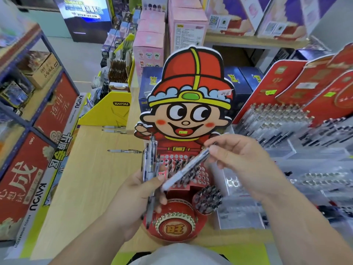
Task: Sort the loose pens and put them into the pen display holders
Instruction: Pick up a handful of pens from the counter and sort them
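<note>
Several pens (pixel 150 159) stand bunched in left hand (pixel 133 197), fingers curled round them. Right hand (pixel 240 165) pinches single pen (pixel 185 169) by one end, slanted over red display holder (pixel 174 229). Best approach: tip it upright, aim at an empty hole, match pen type. Three loose pens (pixel 124 151) lie on table (pixel 91 178).

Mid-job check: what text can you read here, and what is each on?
"KAYOU": yellow box
"旺": drum on the holder
"KAYOU ANIMATION": long box, left
"连中三元": red panel, left
Too small or blurred to read: price tags, pink boxes, screen, pens.
</note>
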Motion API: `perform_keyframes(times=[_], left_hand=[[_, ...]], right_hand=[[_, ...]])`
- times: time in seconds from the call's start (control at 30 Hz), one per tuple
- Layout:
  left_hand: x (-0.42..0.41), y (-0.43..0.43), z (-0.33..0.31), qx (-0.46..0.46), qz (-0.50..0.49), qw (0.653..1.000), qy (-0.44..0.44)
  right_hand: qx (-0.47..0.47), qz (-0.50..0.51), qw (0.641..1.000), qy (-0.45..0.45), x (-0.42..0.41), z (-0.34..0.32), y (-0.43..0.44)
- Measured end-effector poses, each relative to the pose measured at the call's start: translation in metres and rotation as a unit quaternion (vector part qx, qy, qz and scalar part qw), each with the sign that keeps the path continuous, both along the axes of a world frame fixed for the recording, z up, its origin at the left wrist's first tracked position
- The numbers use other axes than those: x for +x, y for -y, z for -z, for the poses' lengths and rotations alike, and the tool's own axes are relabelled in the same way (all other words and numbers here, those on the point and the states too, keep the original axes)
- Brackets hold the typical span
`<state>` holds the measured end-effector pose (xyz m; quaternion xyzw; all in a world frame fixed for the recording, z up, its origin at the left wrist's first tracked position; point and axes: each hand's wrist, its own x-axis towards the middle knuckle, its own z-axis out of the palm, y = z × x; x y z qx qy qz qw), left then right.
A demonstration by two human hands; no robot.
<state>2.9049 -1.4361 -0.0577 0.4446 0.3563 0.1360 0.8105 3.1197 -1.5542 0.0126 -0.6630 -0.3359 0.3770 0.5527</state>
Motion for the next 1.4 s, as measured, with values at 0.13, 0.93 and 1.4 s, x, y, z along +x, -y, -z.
perform_keyframes(times=[0.13,0.93,1.4], left_hand=[[-0.01,-0.005,0.013,0.017,-0.008,0.999,-0.029],[-0.015,-0.03,0.033,-0.035,-0.044,0.998,-0.021],[-0.008,-0.04,0.036,-0.075,-0.037,0.996,-0.031]], right_hand=[[0.041,0.108,0.992,0.051,0.017,-0.011,0.003],[-0.122,-0.018,0.931,0.344,0.008,0.042,-0.051],[-0.136,-0.071,0.92,0.362,0.012,0.042,-0.056]])
